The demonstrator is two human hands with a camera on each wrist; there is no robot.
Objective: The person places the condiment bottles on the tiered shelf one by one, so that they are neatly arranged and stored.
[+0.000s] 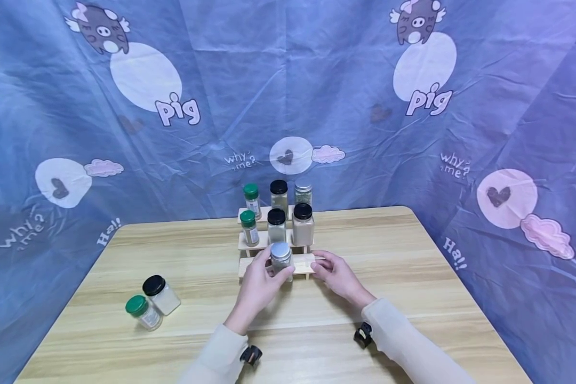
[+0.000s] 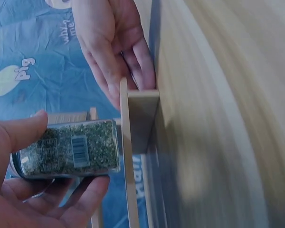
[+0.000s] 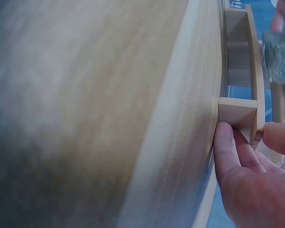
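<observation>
Near the middle of the head view, the person's left hand (image 1: 261, 280) grips a silver-capped spice jar (image 1: 281, 260), thumb on one side and fingers curled round the other. The jar stands upright on the lowest step of a small wooden tiered rack (image 1: 301, 261), at that step's centre. In the left wrist view the jar (image 2: 69, 149) lies across the lower left of the frame, its green flaked contents and a barcode label showing, with the thumb (image 2: 19, 133) above it and the fingers below.

The right hand (image 1: 337, 274) sits just right of the jar, fingers fairly straight and close together, their tips touching the right end of the lowest step. The right wrist view shows the fingertips (image 3: 225, 142) pressed against the step's end block at the right edge of the frame.

On the two higher steps, six more jars stand in rows: green-capped at left, black-capped in the middle. At lower left of the head view, on the wooden table (image 1: 413, 277), a green-capped jar (image 1: 144, 312) and a black-capped jar (image 1: 160, 294) lie touching each other, well apart from the rack.
</observation>
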